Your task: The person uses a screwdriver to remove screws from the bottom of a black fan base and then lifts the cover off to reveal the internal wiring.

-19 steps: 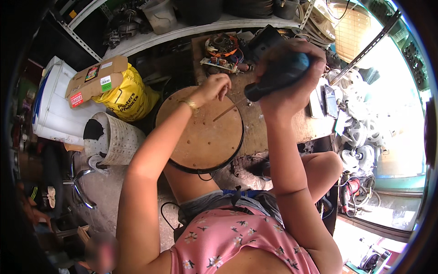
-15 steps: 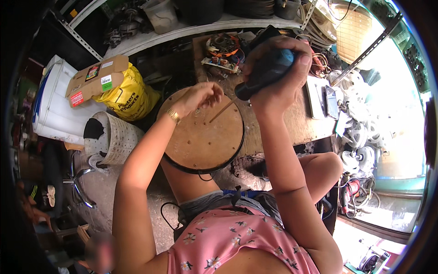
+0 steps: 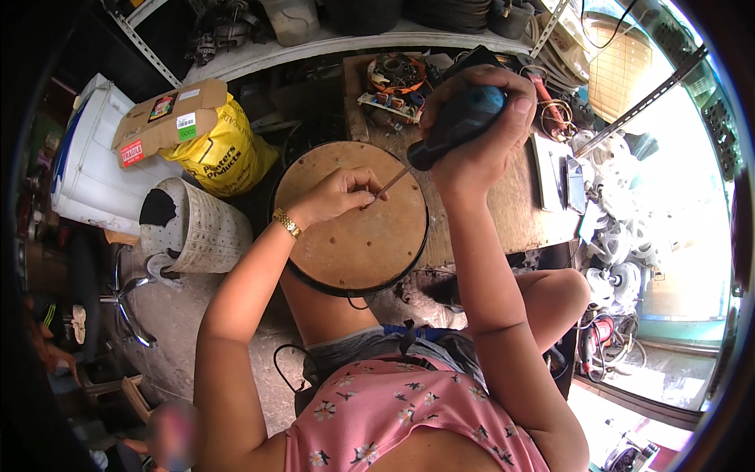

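Note:
My right hand [image 3: 491,130] is wrapped round the thick black-and-blue handle of a screwdriver [image 3: 460,130], raised close to the camera. Its thin shaft slants down to the left, the tip near a fastener on a round tan wooden board [image 3: 358,263] with a black rim. My left hand [image 3: 346,193], a gold bracelet at its wrist, is over the board, thumb and fingers pinched at the lower shaft; the fingers partly hide the tip. Several small fasteners dot the board, which sits above my thigh at the table's edge.
Right of the board, a wooden tabletop [image 3: 472,228] carries a phone [image 3: 574,185], a circuit board [image 3: 389,106] and a wire-wound motor part [image 3: 395,75]. At left stand a perforated white bin [image 3: 212,232], a yellow sack [image 3: 236,153] and a cardboard piece [image 3: 169,118]. White plastic parts [image 3: 617,236] crowd the right.
My left hand has come down to the screwdriver's lower shaft, its fingers closing there. My right hand keeps its grip on the handle. The view has shifted slightly.

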The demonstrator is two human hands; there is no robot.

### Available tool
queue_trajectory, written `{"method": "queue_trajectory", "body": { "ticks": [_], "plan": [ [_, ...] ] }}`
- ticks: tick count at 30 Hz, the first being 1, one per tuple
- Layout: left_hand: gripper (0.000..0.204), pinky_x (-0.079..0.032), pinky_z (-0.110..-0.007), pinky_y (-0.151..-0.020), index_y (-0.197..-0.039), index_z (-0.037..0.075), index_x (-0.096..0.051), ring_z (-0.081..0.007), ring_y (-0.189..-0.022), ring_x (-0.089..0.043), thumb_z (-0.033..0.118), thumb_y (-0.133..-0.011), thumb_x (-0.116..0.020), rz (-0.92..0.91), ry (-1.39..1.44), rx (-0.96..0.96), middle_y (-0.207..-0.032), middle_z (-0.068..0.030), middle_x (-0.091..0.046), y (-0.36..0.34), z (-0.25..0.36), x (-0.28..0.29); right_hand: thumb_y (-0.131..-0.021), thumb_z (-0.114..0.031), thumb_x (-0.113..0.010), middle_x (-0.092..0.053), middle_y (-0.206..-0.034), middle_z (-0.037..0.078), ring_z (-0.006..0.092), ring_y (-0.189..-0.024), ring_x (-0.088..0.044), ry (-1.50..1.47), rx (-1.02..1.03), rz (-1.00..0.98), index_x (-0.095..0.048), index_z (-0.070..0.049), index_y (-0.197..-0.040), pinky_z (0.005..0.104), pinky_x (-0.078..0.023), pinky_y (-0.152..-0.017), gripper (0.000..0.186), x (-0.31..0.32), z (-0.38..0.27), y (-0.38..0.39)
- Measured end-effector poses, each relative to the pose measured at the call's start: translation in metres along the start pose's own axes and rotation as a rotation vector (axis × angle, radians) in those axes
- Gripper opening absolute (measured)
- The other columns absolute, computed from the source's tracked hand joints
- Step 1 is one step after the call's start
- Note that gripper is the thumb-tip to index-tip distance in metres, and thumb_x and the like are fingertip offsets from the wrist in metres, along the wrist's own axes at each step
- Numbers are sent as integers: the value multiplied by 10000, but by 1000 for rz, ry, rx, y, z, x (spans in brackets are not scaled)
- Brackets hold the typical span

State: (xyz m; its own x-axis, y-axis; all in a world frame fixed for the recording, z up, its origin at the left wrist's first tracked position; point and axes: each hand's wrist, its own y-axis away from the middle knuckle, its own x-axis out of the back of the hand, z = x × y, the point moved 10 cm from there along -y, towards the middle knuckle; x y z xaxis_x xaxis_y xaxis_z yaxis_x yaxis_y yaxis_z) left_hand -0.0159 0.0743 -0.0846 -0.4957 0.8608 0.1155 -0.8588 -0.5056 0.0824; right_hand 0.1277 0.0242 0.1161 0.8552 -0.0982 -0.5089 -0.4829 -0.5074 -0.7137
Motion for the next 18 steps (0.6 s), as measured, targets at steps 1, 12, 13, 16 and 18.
{"method": "queue_trajectory", "body": {
  "ticks": [1, 12, 13, 16, 18],
  "plan": [
    [168, -447, -267, -835, -998, -19, -648, -108, -919, -538, -10, -876, -534, 2, 4, -4, -968, -22, -568, 0, 0, 0, -1051, -331, -294, -544, -779, 106, 154, -488, -539, 6, 1, 5, -479, -25, -990, 242, -435, -404, 362, 0, -1, 0],
    [150, -462, -277, -818, -1012, 16, -647, -130, -901, -572, 27, -891, -560, 113, -239, -2, -943, -37, -586, 9, 0, 12, -1018, -254, -443, -549, -837, 104, 153, -543, -527, 436, 266, -94, -474, -26, -1027, 229, -427, -491, 231, -15, -17, -1],
    [162, -469, -286, -811, -1023, 27, -646, -148, -894, -585, 30, -881, -569, 148, -391, -6, -934, -48, -589, 12, 4, 15, -988, -213, -484, -551, -858, 104, 159, -581, -528, 512, 317, -126, -483, -22, -1025, 233, -425, -529, 195, -16, -17, 1],
    [240, -483, -349, -797, -1059, 64, -647, -246, -889, -604, 38, -825, -595, 233, -928, -81, -917, -99, -583, 35, 18, 14, -883, -54, -604, -569, -898, 94, 173, -726, -541, 479, 341, -197, -533, -15, -988, 260, -433, -668, 133, -27, -18, 4],
    [278, -482, -384, -792, -1063, 77, -649, -292, -892, -593, 46, -791, -605, 280, -976, -155, -911, -114, -574, 41, 21, 11, -872, -16, -622, -573, -922, 75, 153, -758, -539, 379, 267, -180, -541, -18, -986, 252, -433, -696, 141, -30, -14, -2]
  ]
}}
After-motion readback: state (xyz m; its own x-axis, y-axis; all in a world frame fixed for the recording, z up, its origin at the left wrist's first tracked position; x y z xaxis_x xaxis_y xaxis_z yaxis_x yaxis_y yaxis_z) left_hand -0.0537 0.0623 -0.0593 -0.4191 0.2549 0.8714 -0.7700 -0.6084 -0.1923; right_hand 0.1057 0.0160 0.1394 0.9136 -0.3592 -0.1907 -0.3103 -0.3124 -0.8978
